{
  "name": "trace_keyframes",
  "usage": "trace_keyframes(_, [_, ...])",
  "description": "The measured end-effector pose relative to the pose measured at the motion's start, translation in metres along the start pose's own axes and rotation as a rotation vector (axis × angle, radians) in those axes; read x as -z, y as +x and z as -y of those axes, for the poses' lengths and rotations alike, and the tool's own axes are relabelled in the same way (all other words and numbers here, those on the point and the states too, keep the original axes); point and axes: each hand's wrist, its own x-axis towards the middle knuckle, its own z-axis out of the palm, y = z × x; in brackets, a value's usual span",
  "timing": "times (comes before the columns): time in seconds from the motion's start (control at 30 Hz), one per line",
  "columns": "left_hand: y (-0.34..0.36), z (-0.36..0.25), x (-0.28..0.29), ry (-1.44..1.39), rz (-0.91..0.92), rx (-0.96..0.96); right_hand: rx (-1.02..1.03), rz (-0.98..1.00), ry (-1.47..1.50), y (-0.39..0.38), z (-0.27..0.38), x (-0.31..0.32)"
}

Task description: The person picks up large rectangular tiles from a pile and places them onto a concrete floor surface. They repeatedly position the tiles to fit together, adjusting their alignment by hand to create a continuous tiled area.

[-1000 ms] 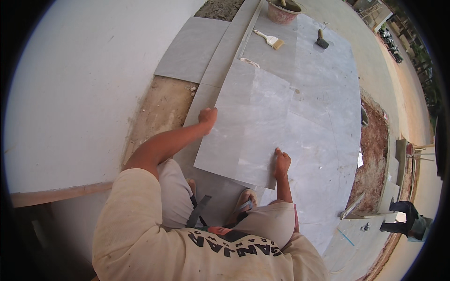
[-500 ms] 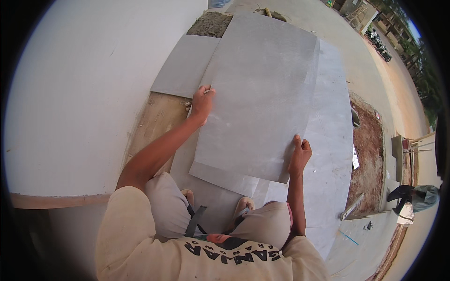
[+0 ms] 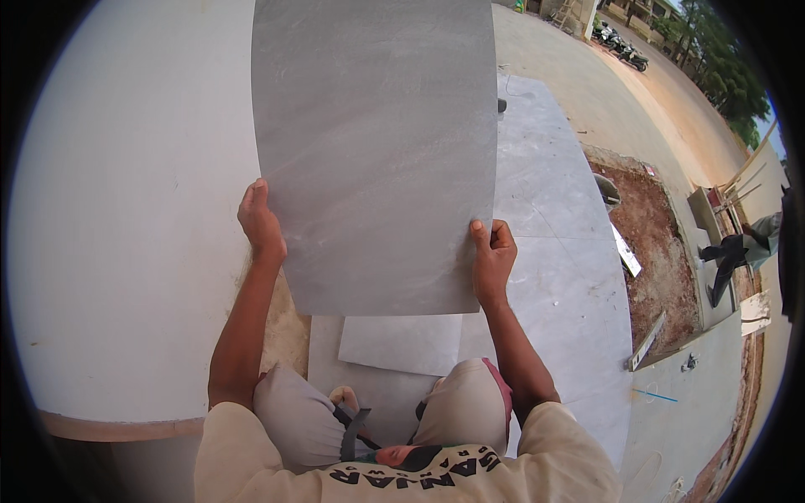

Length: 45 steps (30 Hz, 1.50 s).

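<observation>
A large grey floor tile (image 3: 377, 142) is held up in front of me, filling the upper middle of the view. My left hand (image 3: 262, 220) grips its left edge, and my right hand (image 3: 493, 261) is closed on the lower right edge with the thumb on the face. Below the raised tile, another light grey tile (image 3: 401, 345) lies on the laid tile floor (image 3: 558, 277), close to my feet. Whatever lies straight behind the held tile is hidden.
A white wall (image 3: 134, 210) runs along the left. On the right lie a patch of red soil (image 3: 654, 251) and a spirit level (image 3: 648, 340). Another person (image 3: 738, 251) is at the far right. Parked motorbikes (image 3: 619, 46) stand at the back.
The tile has been lifted off the stack toward me and moved left, both hands keeping hold of it. The tile beneath it now shows by my feet.
</observation>
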Motion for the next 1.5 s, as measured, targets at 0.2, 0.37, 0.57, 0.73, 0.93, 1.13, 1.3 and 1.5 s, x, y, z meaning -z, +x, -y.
trace_keyframes(0.2, [0.012, -0.019, 0.045, -0.109, -0.044, -0.013, -0.036, 0.122, 0.137, -0.022, 0.022, -0.029])
trace_keyframes(0.37, [0.006, -0.032, 0.079, -0.121, -0.079, -0.007, -0.048, 0.239, 0.234, -0.036, 0.031, -0.046])
trace_keyframes(0.57, [-0.004, -0.084, 0.099, -0.07, -0.115, -0.102, -0.067, 0.358, 0.361, -0.047, 0.054, -0.065])
trace_keyframes(0.73, [-0.014, -0.124, 0.105, -0.054, -0.171, -0.161, -0.07, 0.404, 0.389, -0.054, 0.08, -0.062])
trace_keyframes(0.93, [-0.008, -0.151, 0.115, 0.01, -0.218, -0.245, -0.047, 0.381, 0.393, -0.068, 0.096, -0.064])
trace_keyframes(1.13, [0.001, -0.15, 0.126, 0.102, -0.192, -0.264, -0.131, 0.307, 0.346, -0.092, 0.084, -0.07])
trace_keyframes(1.3, [0.001, -0.126, 0.15, 0.076, -0.141, -0.162, -0.186, 0.281, 0.236, -0.101, 0.086, -0.08])
trace_keyframes(1.5, [0.001, -0.097, 0.175, 0.124, -0.179, 0.008, -0.345, 0.318, 0.207, -0.123, 0.093, -0.094])
